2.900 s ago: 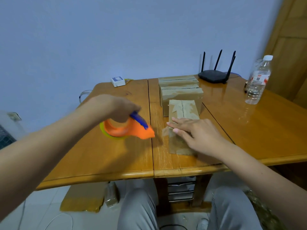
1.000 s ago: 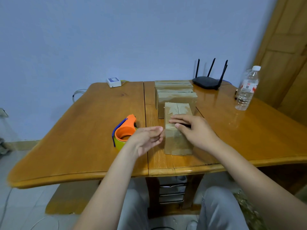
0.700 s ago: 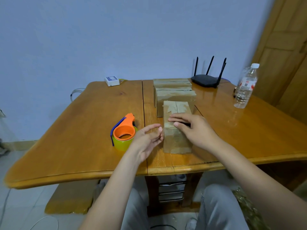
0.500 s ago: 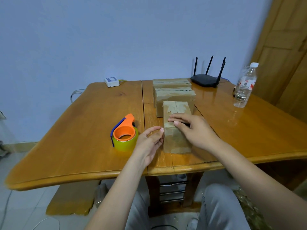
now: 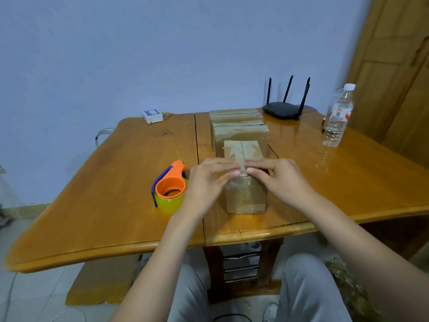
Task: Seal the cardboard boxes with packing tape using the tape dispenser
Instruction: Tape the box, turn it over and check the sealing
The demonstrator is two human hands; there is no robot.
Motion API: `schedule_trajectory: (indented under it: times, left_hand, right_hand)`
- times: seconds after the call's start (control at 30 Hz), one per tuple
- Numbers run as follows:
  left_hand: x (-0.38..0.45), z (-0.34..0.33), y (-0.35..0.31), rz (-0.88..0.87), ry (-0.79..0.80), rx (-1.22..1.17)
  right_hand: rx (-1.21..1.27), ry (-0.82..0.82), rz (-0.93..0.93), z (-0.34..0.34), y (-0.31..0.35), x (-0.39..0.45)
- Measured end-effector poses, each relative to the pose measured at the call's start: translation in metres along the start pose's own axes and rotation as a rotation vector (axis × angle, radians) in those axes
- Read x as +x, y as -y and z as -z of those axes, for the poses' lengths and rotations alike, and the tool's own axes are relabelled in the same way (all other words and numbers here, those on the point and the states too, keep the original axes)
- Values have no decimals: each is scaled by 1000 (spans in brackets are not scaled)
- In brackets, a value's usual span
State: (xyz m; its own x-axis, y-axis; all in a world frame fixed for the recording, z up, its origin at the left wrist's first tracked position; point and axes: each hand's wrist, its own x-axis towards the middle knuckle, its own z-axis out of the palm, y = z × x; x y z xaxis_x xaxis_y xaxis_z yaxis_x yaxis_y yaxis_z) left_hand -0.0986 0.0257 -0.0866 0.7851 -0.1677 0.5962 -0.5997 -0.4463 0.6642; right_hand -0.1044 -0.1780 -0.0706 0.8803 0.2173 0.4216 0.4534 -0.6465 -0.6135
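On the nearest box [image 5: 245, 196], flaps closed, both hands' [image 5: 209, 180] [image 5: 278, 176] straight-fingered grip presses flat

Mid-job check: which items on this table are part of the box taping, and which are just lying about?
In the job:
- nearest cardboard box, left hand and right hand pressing its top
- tape dispenser, set down beside it
- two boxes behind

Lying about:
- router
- water bottle
- small white device
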Motion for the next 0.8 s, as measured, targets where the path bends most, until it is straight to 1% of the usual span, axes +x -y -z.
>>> schedule_trajectory:
  times: [0.1,0.2,0.47,0.6,0.7,0.8]
  left_hand:
    - [4,-5,3,-100,71,124]
    - [5,-7,10,-184,86,188]
    - [3,0,23,-219,81,168]
    - [0,6,28,-145,133,97]
    - [-4,10,29,-28,195,-25]
    - [-3,12,30,99,244,-200]
  right_hand:
    - [7,24,11,-6,-4,-2]
    - [32,20,33,-7,-9,-4]
    - [71,64,62,-4,-24,-7]
    - [263,46,-36,-2,-35,-13]
    - [452,4,-58,-4,-39,-22]
    - [570,-20,-57,-5,-42,-25]
